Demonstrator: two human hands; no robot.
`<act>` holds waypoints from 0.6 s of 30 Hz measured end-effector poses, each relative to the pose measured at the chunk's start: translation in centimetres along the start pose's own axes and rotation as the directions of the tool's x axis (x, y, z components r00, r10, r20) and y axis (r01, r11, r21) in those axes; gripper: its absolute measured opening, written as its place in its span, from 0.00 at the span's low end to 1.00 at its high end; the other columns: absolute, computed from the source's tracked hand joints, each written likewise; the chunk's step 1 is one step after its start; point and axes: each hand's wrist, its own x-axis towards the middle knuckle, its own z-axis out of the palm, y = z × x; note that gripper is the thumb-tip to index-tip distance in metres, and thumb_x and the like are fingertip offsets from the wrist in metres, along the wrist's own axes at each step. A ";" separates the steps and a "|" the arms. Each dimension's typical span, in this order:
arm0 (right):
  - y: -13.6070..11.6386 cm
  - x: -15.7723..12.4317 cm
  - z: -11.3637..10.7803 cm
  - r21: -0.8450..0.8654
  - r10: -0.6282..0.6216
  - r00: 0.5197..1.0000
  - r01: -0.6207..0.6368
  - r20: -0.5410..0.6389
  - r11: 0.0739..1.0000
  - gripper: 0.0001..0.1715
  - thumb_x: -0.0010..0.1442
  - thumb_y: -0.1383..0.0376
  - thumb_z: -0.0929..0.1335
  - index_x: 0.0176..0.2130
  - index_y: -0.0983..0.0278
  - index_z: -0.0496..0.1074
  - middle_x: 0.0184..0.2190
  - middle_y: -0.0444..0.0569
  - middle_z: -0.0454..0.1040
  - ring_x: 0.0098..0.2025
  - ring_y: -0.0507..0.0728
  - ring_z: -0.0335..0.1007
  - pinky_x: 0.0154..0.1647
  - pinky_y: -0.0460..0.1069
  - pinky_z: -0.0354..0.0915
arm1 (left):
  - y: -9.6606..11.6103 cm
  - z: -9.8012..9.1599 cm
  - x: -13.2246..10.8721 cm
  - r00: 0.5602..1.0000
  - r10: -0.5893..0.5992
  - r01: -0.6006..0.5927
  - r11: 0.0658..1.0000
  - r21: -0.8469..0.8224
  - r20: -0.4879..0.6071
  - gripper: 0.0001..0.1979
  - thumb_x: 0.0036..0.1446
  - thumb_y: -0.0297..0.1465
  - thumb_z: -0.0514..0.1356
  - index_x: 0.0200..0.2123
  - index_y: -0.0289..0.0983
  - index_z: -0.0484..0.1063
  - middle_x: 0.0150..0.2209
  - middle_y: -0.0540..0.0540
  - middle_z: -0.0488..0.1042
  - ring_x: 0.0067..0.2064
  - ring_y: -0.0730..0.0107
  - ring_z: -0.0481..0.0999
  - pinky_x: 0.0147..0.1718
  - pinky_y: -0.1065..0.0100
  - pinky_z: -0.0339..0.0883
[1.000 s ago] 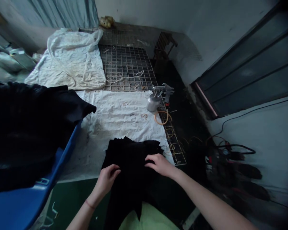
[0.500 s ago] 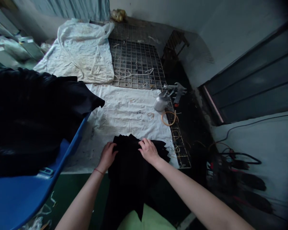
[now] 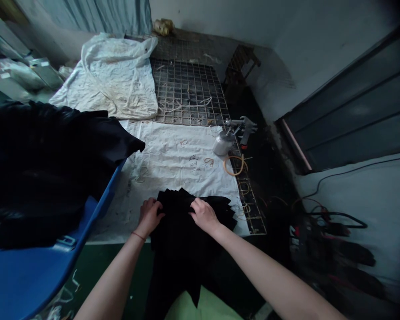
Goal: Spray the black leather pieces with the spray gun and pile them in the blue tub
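Layered black fabric pieces [image 3: 180, 235] with jagged upper edges lie over the near edge of a white cloth [image 3: 166, 155] and hang down toward me. At their upper left edge, my left hand [image 3: 150, 215] has its fingers curled with the black fabric between thumb and fingers. My right hand [image 3: 204, 214] rests on top of the stack, right of its middle, its thumb and fingers pinching the fabric. How many layers each hand holds cannot be made out.
A blue plastic chair [image 3: 30, 271] on the left bears a large black fabric pile [image 3: 43, 173]. A spray gun [image 3: 224, 142] stands at the wire grid's [image 3: 190, 89] right edge. Behind lies a crumpled white sheet [image 3: 120, 80]. Dark equipment [image 3: 340, 253] is at lower right.
My right hand has shifted slightly left and down on the black fabric. My left hand stays at the left edge. The view has tilted a little.
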 end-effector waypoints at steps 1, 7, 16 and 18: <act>-0.1 -0.2 -0.2 -0.012 -0.017 1.000 0.017 0.016 1.000 0.04 0.58 0.67 0.69 0.37 0.64 0.70 0.37 0.51 0.72 0.41 0.59 0.71 0.42 0.51 0.64 | 0.1 -0.2 0.1 1.000 -0.006 0.006 1.000 0.007 -0.001 0.09 0.46 0.29 0.65 0.33 0.40 0.72 0.40 0.45 0.71 0.45 0.59 0.69 0.47 0.59 0.61; -0.1 -2.1 -2.4 0.065 -0.002 0.992 -0.007 0.127 0.998 0.07 0.59 0.65 0.69 0.40 0.61 0.72 0.39 0.50 0.76 0.37 0.57 0.74 0.35 0.48 0.64 | 0.7 -2.4 -2.3 1.000 -0.004 0.005 1.000 -0.028 0.010 0.07 0.50 0.32 0.63 0.35 0.40 0.74 0.35 0.45 0.75 0.44 0.58 0.71 0.46 0.59 0.62; 2.5 -4.4 -4.7 0.416 0.010 0.960 -0.131 0.281 0.900 0.06 0.54 0.63 0.72 0.36 0.61 0.75 0.34 0.45 0.78 0.38 0.57 0.74 0.39 0.47 0.65 | 0.8 -0.7 -7.5 0.944 -0.265 0.330 0.767 -0.550 0.197 0.19 0.45 0.42 0.64 0.36 0.36 0.72 0.31 0.48 0.77 0.33 0.65 0.75 0.33 0.68 0.67; 2.4 -2.9 -3.4 0.318 0.029 0.975 -0.100 0.220 0.943 0.08 0.56 0.63 0.71 0.38 0.62 0.75 0.37 0.47 0.77 0.39 0.57 0.74 0.41 0.48 0.65 | 0.8 0.8 -6.6 0.920 -0.380 0.376 0.793 -0.479 0.094 0.19 0.44 0.40 0.64 0.38 0.35 0.72 0.34 0.45 0.78 0.37 0.61 0.76 0.37 0.65 0.69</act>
